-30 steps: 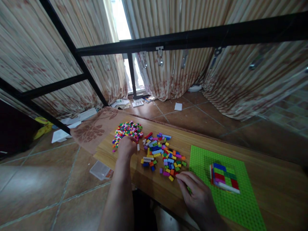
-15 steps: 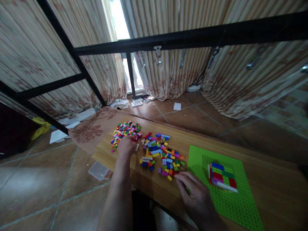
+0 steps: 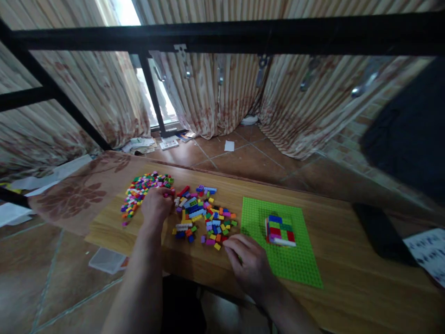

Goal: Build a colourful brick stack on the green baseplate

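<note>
My left hand rests on the wooden table at the right edge of a heap of tiny coloured bricks, its fingers curled down among them; what they pinch is hidden. A looser scatter of bigger bricks lies between my hands. My right hand lies near the table's front edge, fingers bent and pressed at the left border of a green baseplate. On the baseplate stands a small block of stacked bricks in blue, green, red and white.
A brown flowered cloth covers the table's left end. A dark flat object and a printed sheet lie at the right. A black metal frame crosses above. Curtains, papers and a clear box are on the tiled floor.
The view has swung right and pulled back, so the table's right end now shows. Both hands stay at the same places by the bricks and the baseplate.
</note>
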Demonstrator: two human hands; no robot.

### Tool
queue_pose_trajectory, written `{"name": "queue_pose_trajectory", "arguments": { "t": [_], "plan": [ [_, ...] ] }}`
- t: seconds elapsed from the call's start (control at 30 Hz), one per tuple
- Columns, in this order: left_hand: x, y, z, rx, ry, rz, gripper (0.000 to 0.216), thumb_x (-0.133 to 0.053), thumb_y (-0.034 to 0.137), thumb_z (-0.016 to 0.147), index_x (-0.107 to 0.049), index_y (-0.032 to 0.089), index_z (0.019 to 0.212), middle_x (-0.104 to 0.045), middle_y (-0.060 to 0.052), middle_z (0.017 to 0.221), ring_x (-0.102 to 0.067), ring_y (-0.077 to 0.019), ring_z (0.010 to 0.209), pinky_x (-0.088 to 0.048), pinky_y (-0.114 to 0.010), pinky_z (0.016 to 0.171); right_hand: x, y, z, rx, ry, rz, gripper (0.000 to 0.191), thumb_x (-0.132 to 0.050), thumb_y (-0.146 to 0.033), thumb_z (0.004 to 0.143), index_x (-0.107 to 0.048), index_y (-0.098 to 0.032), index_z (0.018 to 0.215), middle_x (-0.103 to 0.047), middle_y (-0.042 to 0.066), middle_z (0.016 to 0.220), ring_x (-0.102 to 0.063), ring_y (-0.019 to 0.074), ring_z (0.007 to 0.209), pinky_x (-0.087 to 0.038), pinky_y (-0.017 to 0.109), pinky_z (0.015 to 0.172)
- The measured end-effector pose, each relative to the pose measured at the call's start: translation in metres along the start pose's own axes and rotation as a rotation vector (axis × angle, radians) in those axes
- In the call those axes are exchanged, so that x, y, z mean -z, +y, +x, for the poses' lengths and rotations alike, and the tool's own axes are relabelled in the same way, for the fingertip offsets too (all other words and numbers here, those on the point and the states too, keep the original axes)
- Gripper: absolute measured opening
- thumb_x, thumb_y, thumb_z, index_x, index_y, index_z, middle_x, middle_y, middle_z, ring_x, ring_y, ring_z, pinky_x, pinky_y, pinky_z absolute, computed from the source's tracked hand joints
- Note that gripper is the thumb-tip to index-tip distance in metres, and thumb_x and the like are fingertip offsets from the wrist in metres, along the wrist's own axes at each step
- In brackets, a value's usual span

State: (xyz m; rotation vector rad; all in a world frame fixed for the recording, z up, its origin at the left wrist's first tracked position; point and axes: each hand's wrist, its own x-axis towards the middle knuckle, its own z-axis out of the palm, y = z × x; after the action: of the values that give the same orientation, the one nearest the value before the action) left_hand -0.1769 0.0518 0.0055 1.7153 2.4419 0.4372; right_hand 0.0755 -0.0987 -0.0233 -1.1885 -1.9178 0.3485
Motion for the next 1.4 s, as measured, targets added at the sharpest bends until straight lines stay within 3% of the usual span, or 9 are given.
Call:
{"name": "queue_pose_trajectory", "arguments": {
  "t": [0.53, 0.67, 0.83, 0.93, 1.2, 1.4],
  "plan": [
    [0.008, 0.006, -0.003, -0.005, -0.038, 0.020, 0.029, -0.056, 0.024, 0.077, -0.078, 0.022, 0.096, -0.076, -0.010, 0.097, -0.068, -0.0277, 0.094, -0.049, -0.032, 0.077, 0.003, -0.004, 0.001, -0.009, -0.021, 0.011, 0.020, -0.050, -0.013, 0.095, -0.069, -0.018, 0.092, -0.069, 0.005, 0.085, -0.065, 0.0170, 0.081, -0.052, 0.030, 0.076],
    [0.014, -0.003, -0.004, 0.030, -0.067, -0.103, 0.036, -0.055, 0.019, 0.075, -0.077, 0.022, 0.103, -0.076, -0.006, 0.096, -0.068, -0.0219, 0.085, -0.048, -0.027, 0.074, 0.001, -0.001, -0.002, 0.015, -0.007, 0.001, 0.020, -0.049, -0.013, 0.095, -0.068, -0.020, 0.093, -0.070, 0.005, 0.088, -0.065, 0.0171, 0.080, -0.053, 0.031, 0.076],
    [0.018, -0.027, -0.003, 0.140, 0.045, -0.170, 0.044, -0.051, 0.012, 0.070, -0.076, 0.021, 0.105, -0.076, -0.004, 0.096, -0.067, -0.0199, 0.084, -0.048, -0.026, 0.073, -0.002, 0.003, -0.006, 0.052, 0.000, -0.031, 0.019, -0.050, -0.015, 0.095, -0.068, -0.022, 0.098, -0.071, 0.005, 0.090, -0.067, 0.0176, 0.080, -0.055, 0.031, 0.076],
    [0.015, -0.036, -0.002, 0.155, 0.030, -0.184, 0.043, -0.051, 0.012, 0.069, -0.077, 0.022, 0.102, -0.076, -0.003, 0.093, -0.067, -0.0189, 0.081, -0.048, -0.026, 0.072, -0.003, 0.003, -0.007, 0.061, 0.002, -0.042, 0.020, -0.050, -0.016, 0.095, -0.068, -0.022, 0.097, -0.071, 0.005, 0.090, -0.068, 0.0176, 0.081, -0.055, 0.031, 0.076],
    [0.010, -0.033, -0.003, 0.094, -0.029, -0.132, 0.040, -0.055, 0.014, 0.070, -0.078, 0.026, 0.101, -0.077, -0.004, 0.095, -0.068, -0.0204, 0.084, -0.049, -0.027, 0.074, -0.006, 0.005, -0.009, 0.064, -0.045, -0.048, 0.019, -0.048, -0.017, 0.096, -0.067, -0.022, 0.097, -0.071, 0.003, 0.091, -0.068, 0.0175, 0.082, -0.055, 0.031, 0.076],
    [0.010, -0.032, -0.003, 0.085, -0.005, -0.115, 0.040, -0.053, 0.015, 0.073, -0.077, 0.024, 0.103, -0.077, -0.005, 0.100, -0.069, -0.0218, 0.093, -0.050, -0.028, 0.080, -0.008, 0.007, -0.010, 0.068, -0.050, -0.039, 0.020, -0.048, -0.018, 0.097, -0.067, -0.023, 0.098, -0.071, 0.004, 0.091, -0.068, 0.0176, 0.082, -0.055, 0.031, 0.076]
  ]
}}
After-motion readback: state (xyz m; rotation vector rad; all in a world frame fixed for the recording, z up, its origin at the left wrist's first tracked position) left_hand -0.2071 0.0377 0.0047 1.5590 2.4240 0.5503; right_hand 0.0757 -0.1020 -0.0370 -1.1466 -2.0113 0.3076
